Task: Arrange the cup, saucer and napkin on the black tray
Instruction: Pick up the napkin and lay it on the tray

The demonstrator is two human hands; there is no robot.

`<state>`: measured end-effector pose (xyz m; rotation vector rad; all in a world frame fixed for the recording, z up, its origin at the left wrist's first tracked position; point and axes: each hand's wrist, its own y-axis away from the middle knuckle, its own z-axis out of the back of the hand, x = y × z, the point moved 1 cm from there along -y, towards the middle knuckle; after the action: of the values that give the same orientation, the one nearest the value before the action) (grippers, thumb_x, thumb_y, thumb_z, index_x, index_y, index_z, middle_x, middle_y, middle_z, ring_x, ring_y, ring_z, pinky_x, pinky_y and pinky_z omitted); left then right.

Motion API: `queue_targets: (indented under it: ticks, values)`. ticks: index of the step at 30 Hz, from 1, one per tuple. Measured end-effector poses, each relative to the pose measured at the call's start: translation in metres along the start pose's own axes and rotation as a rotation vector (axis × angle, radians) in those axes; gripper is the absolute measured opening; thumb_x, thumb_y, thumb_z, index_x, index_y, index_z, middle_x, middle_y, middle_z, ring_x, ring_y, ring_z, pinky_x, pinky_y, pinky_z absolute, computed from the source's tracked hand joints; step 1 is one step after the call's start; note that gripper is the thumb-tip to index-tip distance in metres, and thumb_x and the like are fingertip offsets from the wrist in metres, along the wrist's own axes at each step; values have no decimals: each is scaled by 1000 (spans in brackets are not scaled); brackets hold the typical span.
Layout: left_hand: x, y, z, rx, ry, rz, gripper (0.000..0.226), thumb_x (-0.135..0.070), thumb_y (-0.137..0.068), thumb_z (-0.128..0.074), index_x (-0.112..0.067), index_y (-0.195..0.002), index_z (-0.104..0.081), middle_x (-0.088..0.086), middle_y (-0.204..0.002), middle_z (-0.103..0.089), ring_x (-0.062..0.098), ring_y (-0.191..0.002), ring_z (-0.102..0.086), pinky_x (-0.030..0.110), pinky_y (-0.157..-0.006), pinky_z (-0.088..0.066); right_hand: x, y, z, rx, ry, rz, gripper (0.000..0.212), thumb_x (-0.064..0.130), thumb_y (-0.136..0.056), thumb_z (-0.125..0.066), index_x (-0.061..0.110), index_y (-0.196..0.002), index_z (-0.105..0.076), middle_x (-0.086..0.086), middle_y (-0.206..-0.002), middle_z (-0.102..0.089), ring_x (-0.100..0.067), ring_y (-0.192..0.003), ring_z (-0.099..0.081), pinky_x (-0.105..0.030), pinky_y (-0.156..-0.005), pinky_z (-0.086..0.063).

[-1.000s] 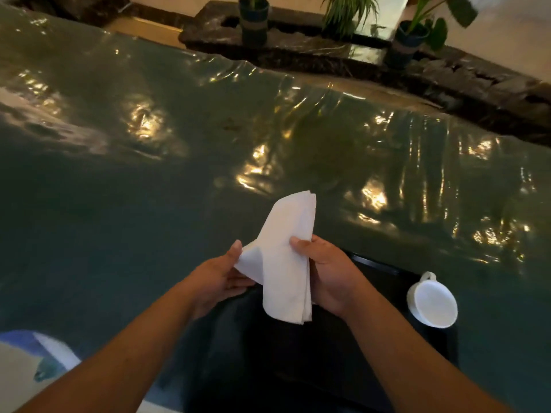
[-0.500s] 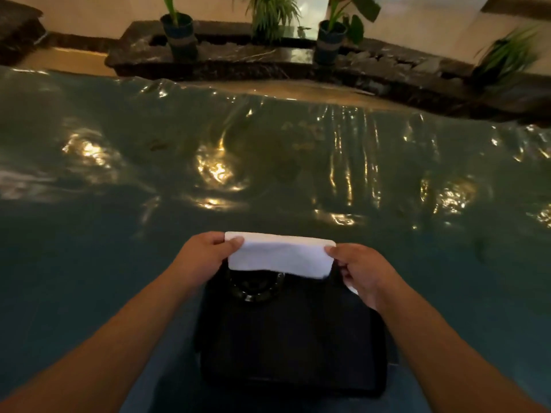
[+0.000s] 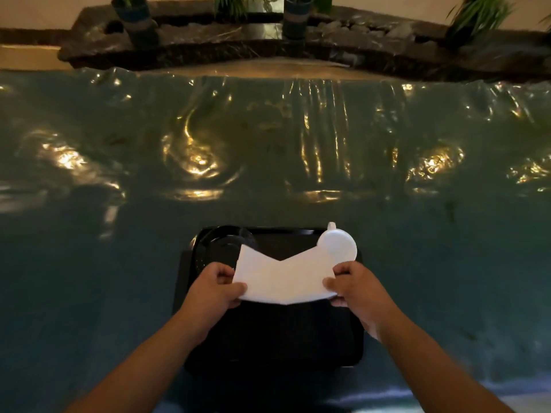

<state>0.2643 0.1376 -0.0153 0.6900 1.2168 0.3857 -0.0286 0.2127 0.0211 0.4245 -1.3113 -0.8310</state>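
A black tray (image 3: 268, 338) lies on the table in front of me. A dark saucer (image 3: 222, 244) sits in the tray's far left corner. In the far right corner a white cup (image 3: 338, 245) stands with its handle pointing away. I hold a folded white napkin (image 3: 283, 278) over the middle of the tray, its top edge notched in a V. My left hand (image 3: 216, 289) pinches its left end and my right hand (image 3: 354, 286) pinches its right end. The napkin hides part of the saucer and the cup's near rim.
The table (image 3: 119, 234) is covered with a glossy, wrinkled teal sheet that reflects lights. Beyond its far edge a dark stone ledge (image 3: 208, 49) carries potted plants (image 3: 137, 22). A pale patch shows at the table's near right edge.
The napkin went from hanging upright in my hands to being held wide by both ends and lowered over the tray. My view swung so that the tray, saucer and cup are centred.
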Motion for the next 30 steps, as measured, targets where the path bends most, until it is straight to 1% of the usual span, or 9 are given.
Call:
queue_targets:
  ticks: [3,7,9,11,13,15,19,23,30]
  values:
    - [26,8,-3,35,-57,49,34,-9,-82,-82,-21,-105,-59,4,-101,-76,17,-87,-75,27,-62,-59,-30,4,-2,43,111,-4,48,11,-89,-75,19,-131,-54,1,-100,-76,-10,-83,-74,-27,-65,-60]
    - [48,17,0,-79,-523,-68,28,-33,-80,-82,-32,-87,-55,-4,-78,-69,12,-70,-67,32,-57,-52,-60,4,-11,9,557,108,68,20,-89,-74,20,-148,-38,3,-77,-69,-7,-68,-65,-21,-59,-45]
    - [53,22,2,-153,-745,-237,32,-41,-79,-78,-35,-81,-46,-9,-68,-61,7,-59,-59,26,-50,-42,-66,5,-13,-47,712,198,61,30,-89,-70,26,-142,-41,8,-81,-62,-11,-75,-63,-27,-61,-43]
    - [54,24,-2,-183,-915,-496,34,-42,-80,-74,-36,-80,-41,-14,-75,-54,7,-62,-53,21,-52,-38,-69,7,-16,-121,821,392,47,34,-88,-66,28,-131,-48,7,-94,-57,-19,-88,-61,-33,-69,-47]
    - [56,22,-10,-158,-1031,-807,20,-41,-84,-68,-32,-94,-53,-8,-93,-58,14,-80,-56,28,-65,-49,-72,6,-24,-145,933,624,45,32,-85,-67,23,-128,-57,0,-106,-57,-25,-95,-56,-39,-78,-53]
    - [57,18,-21,-55,-1143,-933,32,-43,-88,-61,-24,-113,-61,2,-115,-65,24,-100,-62,41,-83,-58,-72,4,-34,-97,1011,742,50,30,-84,-71,19,-132,-61,-6,-118,-60,-28,-103,-56,-42,-88,-54]
    - [67,10,-29,45,-1387,-884,49,-54,-88,-62,-28,-129,-64,7,-140,-63,28,-122,-64,46,-98,-54,-75,-2,-47,-5,1188,788,54,31,-79,-78,21,-130,-67,-12,-130,-65,-34,-114,-62,-48,-90,-57]
    - [66,8,-23,68,-1420,-787,51,-58,-87,-48,-29,-124,-70,6,-139,-64,29,-122,-65,47,-97,-54,-77,-5,-52,-17,1231,741,48,31,-75,-81,22,-122,-72,-13,-127,-66,-35,-113,-63,-48,-87,-58]
    - [70,9,-13,105,-1411,-800,49,-57,-87,-50,-27,-119,-71,6,-140,-64,29,-120,-65,47,-97,-53,-84,-4,-57,2,1233,765,45,34,-80,-75,26,-124,-68,-10,-132,-62,-34,-119,-59,-47,-92,-54]
